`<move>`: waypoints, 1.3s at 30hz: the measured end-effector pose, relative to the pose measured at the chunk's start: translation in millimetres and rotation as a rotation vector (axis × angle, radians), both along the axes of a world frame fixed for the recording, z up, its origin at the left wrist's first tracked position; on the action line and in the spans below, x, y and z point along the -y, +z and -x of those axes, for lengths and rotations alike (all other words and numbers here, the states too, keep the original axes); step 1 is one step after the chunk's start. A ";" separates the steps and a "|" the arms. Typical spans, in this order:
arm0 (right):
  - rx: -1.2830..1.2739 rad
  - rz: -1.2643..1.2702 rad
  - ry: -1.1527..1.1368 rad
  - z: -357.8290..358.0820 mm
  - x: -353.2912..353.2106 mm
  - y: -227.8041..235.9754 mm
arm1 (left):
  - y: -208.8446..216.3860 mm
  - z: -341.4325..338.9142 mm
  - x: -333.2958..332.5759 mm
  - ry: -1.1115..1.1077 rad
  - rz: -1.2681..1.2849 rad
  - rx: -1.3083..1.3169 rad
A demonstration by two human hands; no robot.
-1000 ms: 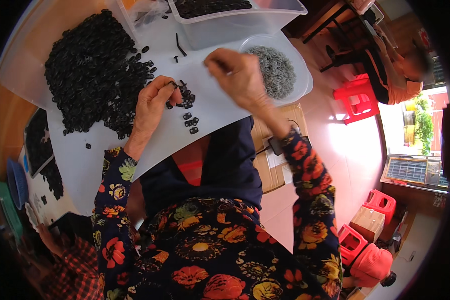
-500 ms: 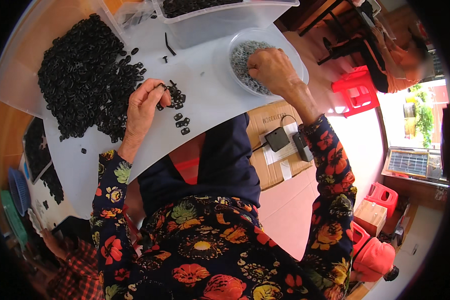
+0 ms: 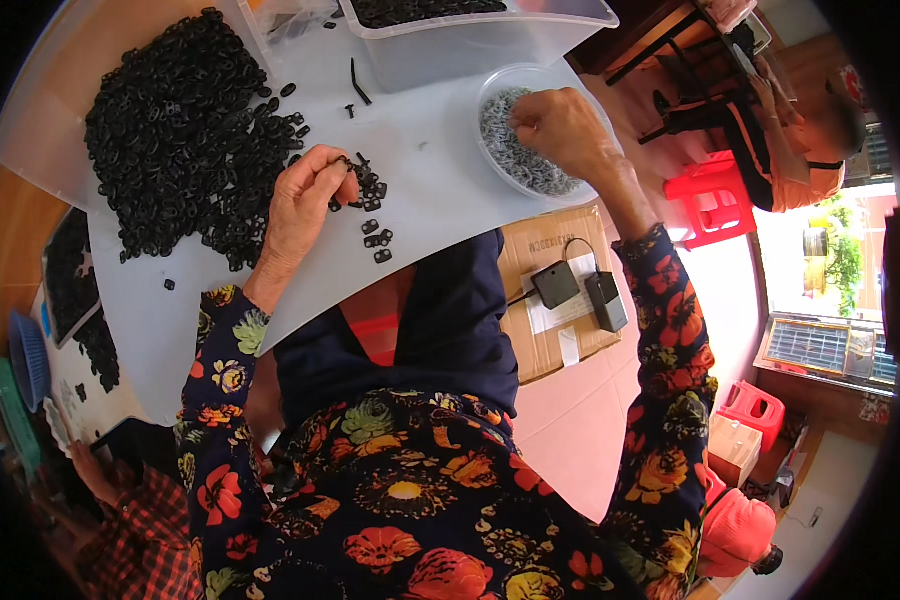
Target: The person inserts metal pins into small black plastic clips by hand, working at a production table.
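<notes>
Navy trousers (image 3: 460, 320) and dark floral shirt (image 3: 405, 490), worn by the person; nearest items. Cardboard box (image 3: 528, 350), one, right of the knees, bearing two black adapters (image 3: 556, 285). Bench (image 3: 450, 190), pale top, curved front edge. Left hand (image 3: 298, 208): forearm slanting up and inward from the lower left, thumb and fingers pinched on a small black piece (image 3: 345, 161), mostly hidden. Loose black pieces (image 3: 371, 192), a small group, just beside those fingers; a few more (image 3: 378, 240) near the bench edge. Right hand (image 3: 570, 130): forearm rising from the lower right and leaning left, back of the hand up, fingers curled together over the tub's contents; whether they grasp anything, cannot tell. Round tub (image 3: 515, 78), translucent, right side of the bench, holding many small grey pieces (image 3: 535, 170). Black heap (image 3: 175, 150), large, of small pieces, left of the left hand. Black rod (image 3: 359, 82), bent, one, lying beyond both hands. Clear bin (image 3: 470, 65), behind the rod, dark contents. Red stool (image 3: 715, 200), on the floor, far right.
</notes>
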State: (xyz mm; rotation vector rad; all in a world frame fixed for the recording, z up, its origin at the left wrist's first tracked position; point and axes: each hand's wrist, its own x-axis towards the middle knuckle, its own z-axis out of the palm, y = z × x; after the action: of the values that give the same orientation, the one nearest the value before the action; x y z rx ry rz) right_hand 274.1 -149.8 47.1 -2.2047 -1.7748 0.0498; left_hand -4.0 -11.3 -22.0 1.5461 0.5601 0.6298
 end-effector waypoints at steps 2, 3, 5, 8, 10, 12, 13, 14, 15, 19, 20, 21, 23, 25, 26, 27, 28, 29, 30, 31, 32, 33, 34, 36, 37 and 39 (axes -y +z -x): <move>0.004 -0.016 0.049 -1.4 -0.2 -11.2 | -1.2 0.0 -0.4 -0.007 -0.013 0.004; 0.068 -0.005 0.057 0.1 -0.3 -14.8 | -1.7 0.2 -0.9 -0.015 -0.027 0.009; 0.133 0.005 0.065 -1.9 0.3 -17.4 | -2.8 0.1 -2.1 -0.023 -0.036 0.024; 0.250 0.068 0.132 -3.5 -0.7 -16.2 | -4.2 2.5 -2.3 -0.022 -0.042 0.029; 0.182 0.022 0.142 -6.0 -0.1 -16.0 | -2.8 1.6 -1.8 -0.021 -0.041 0.028; 0.163 0.008 0.094 -5.3 0.9 -12.7 | -1.2 1.4 -1.4 -0.040 -0.032 0.011; 0.142 -0.006 0.046 -3.4 1.0 -9.6 | -0.5 1.7 -1.3 -0.038 -0.032 0.011; 0.141 -0.006 0.048 0.0 1.4 -7.5 | 0.2 1.9 -1.4 -0.037 -0.033 -0.001; 0.017 -0.069 0.019 8.9 0.7 -2.7 | 0.2 2.0 -1.6 -0.034 -0.035 -0.013; -0.427 -0.204 0.061 54.9 -9.6 12.9 | -0.1 4.9 -0.3 0.023 -0.004 -0.013; -0.433 -0.205 0.073 65.7 -12.0 13.7 | 0.2 4.0 1.2 0.012 0.027 0.021; -0.546 -0.196 0.060 75.8 -14.6 13.4 | 0.5 2.8 2.4 0.002 0.058 0.054; -0.704 -0.186 0.062 90.7 -22.9 7.7 | 2.0 1.4 3.1 0.001 0.064 0.069; -0.676 -0.204 0.094 99.9 -30.0 -2.9 | 5.7 -0.8 5.8 -0.021 0.081 0.080; -0.640 -0.225 0.113 103.6 -32.8 -8.1 | 6.7 -1.0 6.3 -0.011 0.081 0.076; -0.546 -0.258 0.168 105.9 -36.3 -12.7 | 7.7 -0.6 6.3 -0.034 0.079 0.103; -0.550 -0.254 0.179 108.7 -38.9 -15.4 | 8.5 -0.4 6.4 -0.058 0.078 0.132; -0.499 -0.228 0.206 111.4 -41.1 -17.5 | 9.4 -0.3 6.8 -0.069 0.070 0.127; -0.446 -0.203 0.232 114.0 -43.6 -17.9 | 9.1 0.3 6.7 -0.060 0.070 0.126; -0.448 -0.200 0.240 116.4 -44.9 -16.7 | 8.5 0.9 6.8 -0.067 0.061 0.113; -0.513 -0.190 0.260 119.2 -45.4 -13.8 | 8.1 1.7 6.7 -0.075 0.052 0.100; -0.576 -0.180 0.275 120.8 -45.6 -11.8 | 8.7 1.7 6.5 -0.070 0.054 0.101; -0.576 -0.177 0.279 120.6 -46.0 -10.8 | 9.5 1.9 6.1 -0.068 0.049 0.089; -0.870 -0.060 0.262 118.8 -46.5 -9.7 | 11.0 1.8 6.0 -0.063 0.045 0.077; -0.871 -0.057 0.265 119.3 -47.6 -13.2 | 11.5 1.6 6.2 -0.067 0.037 0.080; -1.194 -0.127 0.228 119.3 -49.1 -28.4 | 10.3 1.9 5.5 -0.070 0.031 0.083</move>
State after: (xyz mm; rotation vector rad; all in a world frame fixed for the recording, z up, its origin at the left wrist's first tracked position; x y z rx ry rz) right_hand 154.8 -100.7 18.8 -1.3074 -1.2097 1.0198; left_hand -5.9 -16.7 -11.7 1.4974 0.4495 0.6264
